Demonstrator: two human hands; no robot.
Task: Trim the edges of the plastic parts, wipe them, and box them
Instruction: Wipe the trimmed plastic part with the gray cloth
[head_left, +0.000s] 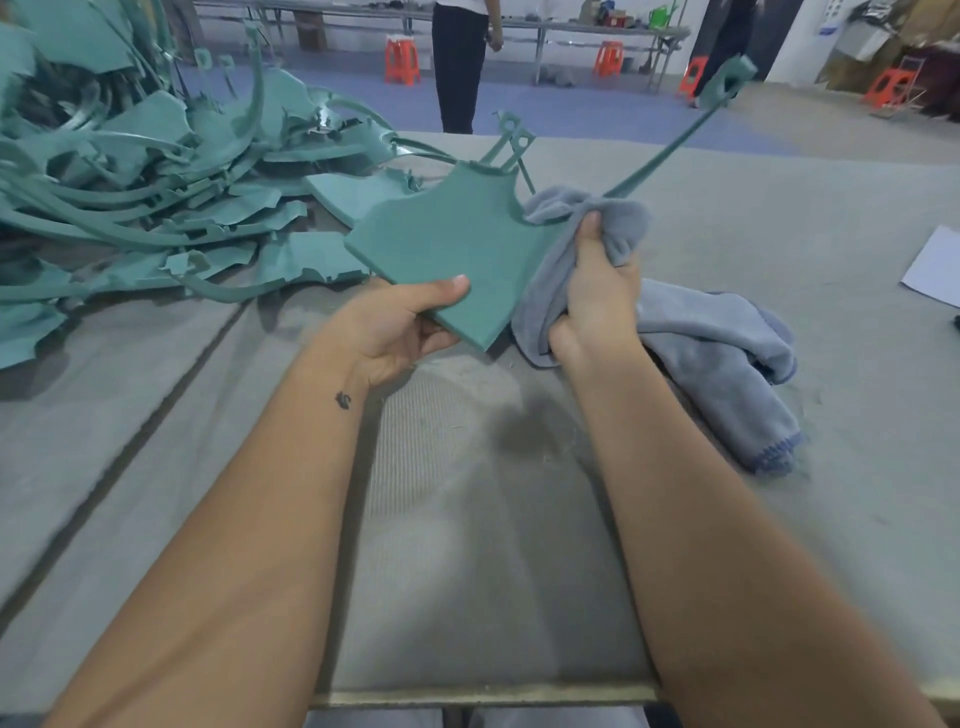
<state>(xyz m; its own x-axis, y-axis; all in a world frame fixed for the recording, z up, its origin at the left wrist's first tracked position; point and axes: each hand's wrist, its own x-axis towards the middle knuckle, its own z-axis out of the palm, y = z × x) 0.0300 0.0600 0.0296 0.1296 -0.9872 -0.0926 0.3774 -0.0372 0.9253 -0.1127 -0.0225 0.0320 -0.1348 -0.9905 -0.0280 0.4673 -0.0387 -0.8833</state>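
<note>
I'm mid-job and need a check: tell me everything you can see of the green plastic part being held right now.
The green plastic part is a flat, matte teal panel with a thick, smooth edge and curved cut-outs along its sides. Thin straps with small looped tabs stick out from its far end, and one long strap reaches up to the right. It is held tilted above the table. The left hand grips its near corner, thumb on top. The right hand presses a grey cloth round its right edge.

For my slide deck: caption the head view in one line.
Left hand holds a green plastic part while the right hand wipes it with a grey cloth.
</note>
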